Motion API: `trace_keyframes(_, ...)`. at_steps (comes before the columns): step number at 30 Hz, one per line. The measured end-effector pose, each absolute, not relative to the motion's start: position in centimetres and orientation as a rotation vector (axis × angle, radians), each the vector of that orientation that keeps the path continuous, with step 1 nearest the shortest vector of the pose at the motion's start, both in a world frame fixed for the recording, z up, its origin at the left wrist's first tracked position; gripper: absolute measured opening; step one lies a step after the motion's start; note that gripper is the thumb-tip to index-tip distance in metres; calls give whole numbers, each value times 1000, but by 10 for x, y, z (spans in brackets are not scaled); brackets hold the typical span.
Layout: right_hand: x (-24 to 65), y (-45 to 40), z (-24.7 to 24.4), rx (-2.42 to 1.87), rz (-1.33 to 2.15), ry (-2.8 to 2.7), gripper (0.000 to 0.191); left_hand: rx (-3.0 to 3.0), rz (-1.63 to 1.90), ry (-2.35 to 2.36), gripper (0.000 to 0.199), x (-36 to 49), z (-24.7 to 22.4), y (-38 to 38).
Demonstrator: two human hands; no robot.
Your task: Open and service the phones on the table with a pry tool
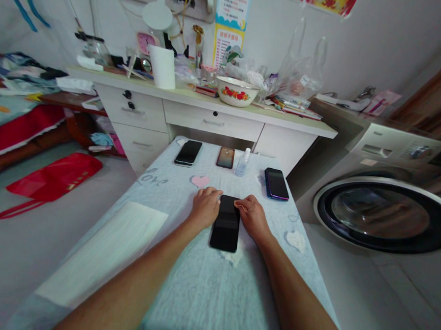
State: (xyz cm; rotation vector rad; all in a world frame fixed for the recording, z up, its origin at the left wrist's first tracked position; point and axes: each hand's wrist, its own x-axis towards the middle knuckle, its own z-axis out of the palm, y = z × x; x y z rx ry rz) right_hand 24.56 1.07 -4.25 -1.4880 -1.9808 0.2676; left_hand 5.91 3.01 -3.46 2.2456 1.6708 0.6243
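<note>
A black phone [225, 227] lies screen up on the cloth-covered table [198, 302], between both hands. My left hand [206, 207] rests at the phone's upper left edge, its fingers together; whether they grip the edge is hard to tell. At the upper right corner, my right hand [253, 216] is closed on a small orange-brown cloth [240, 204], which touches the screen. Behind the hands are a clear spray bottle [243, 163], a small brown phone [226, 157] and another black phone [188, 153]. A dark phone with a purple-blue edge [276, 183] lies to the right.
A pale sheet [105, 252] lies on the table's left part. Beyond stands a white desk [208, 116] with a flowered bowl [236, 93] and a paper roll [162, 67]. To the right is a washing machine [372, 148]; a red bag [57, 176] lies on the floor at left.
</note>
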Motion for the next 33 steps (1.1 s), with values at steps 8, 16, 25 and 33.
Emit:
trace_keyframes(8,249,3,-28,-1343,431,-2084,25,2353,723,1583,36,58,-47,35)
trace_keyframes(16,251,10,-39,-1444,331,-2012,22,2372,670,1549,35,57,-46,37)
trace_keyframes(25,249,15,-41,-1542,207,-1939,21,2353,700,1541,34,54,-48,39)
trace_keyframes(33,236,2,-30,-1478,219,-2098,23,2331,704,1528,35,53,-49,40)
